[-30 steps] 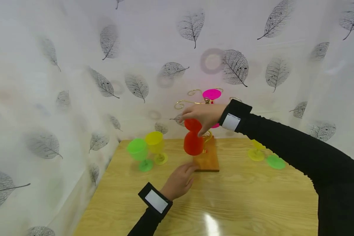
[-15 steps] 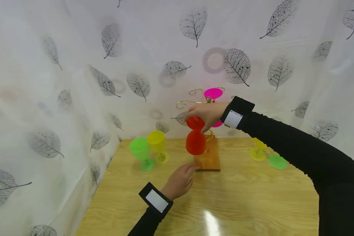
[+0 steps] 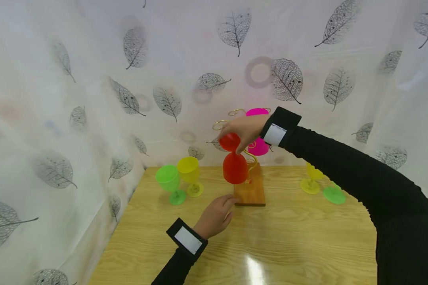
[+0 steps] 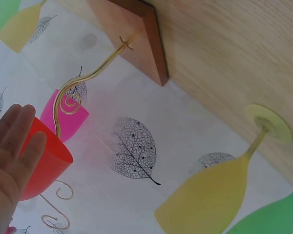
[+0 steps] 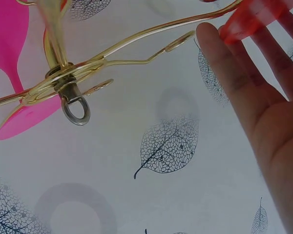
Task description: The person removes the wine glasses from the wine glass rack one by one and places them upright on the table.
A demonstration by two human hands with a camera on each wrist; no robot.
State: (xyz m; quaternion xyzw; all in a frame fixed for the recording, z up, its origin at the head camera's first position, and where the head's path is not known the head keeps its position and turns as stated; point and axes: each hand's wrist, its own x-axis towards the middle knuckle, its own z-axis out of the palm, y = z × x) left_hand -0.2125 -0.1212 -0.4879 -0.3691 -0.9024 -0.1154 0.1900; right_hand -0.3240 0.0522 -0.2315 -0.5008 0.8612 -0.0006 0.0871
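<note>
My right hand (image 3: 245, 130) pinches a red plastic goblet (image 3: 235, 168) by its foot and stem, bowl hanging downward. It is left of the gold stand, whose curled arms (image 5: 151, 36) show in the right wrist view. A magenta goblet (image 3: 258, 147) hangs upside down on the stand, partly behind my right hand. Below, my left hand (image 3: 214, 215) has its fingertips at the front left corner of the stand's wooden base (image 3: 250, 194). In the left wrist view its fingers (image 4: 31, 148) look fairly straight, in front of the red bowl. Whether goblet and stand touch is unclear.
On the left of the wooden table (image 3: 289, 237) stand a green goblet (image 3: 168, 178) and a yellow goblet (image 3: 189, 170). To the right, another yellow goblet (image 3: 310, 185) and a green one (image 3: 334, 194) are partly hidden by my right sleeve. A leaf-patterned curtain (image 3: 185, 43) hangs behind.
My right hand has risen slightly and shifted a little left with the red goblet, uncovering more of the magenta goblet. My left hand has hardly moved.
</note>
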